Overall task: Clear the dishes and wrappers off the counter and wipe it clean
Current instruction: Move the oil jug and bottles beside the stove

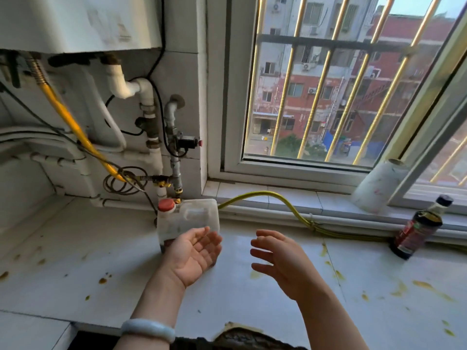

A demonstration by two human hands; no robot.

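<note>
- Head view: left hand (195, 253), frame centre, palm up with fingers loosely spread, holds nothing; right hand (275, 258) beside it, likewise spread and empty.
- White plastic jug (188, 218) stands just behind the left hand on the counter (240, 306); probably light, maybe greasy, so take it round the body, below the red cap (166, 205).
- Dark bottle (417, 231), right edge: likely heavier; grasp mid-body.
- Yellow stains (427, 286), lower right, need wiping.
</note>
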